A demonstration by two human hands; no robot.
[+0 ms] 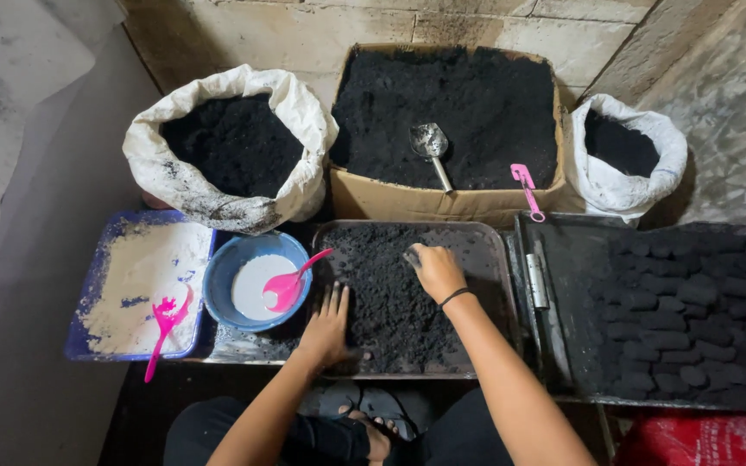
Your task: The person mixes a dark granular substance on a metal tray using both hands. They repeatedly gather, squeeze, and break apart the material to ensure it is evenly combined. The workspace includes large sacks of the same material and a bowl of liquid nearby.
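Pressing flat with fingers spread, left hand (pixel 325 328) rests on the black crumbly powder heaped in the shallow dark metal tray (pixel 489 259), while right hand (pixel 435 272), fingers curled into the heap's far edge, lies beyond and right of it.

A pale stone-block wall (pixel 494 26) is running along the back, smudged dark near its base. Grey concrete floor (pixel 28 362) is spreading out at left, soot-stained, and a speckled slab (pixel 727 95) is catching soft light at right.
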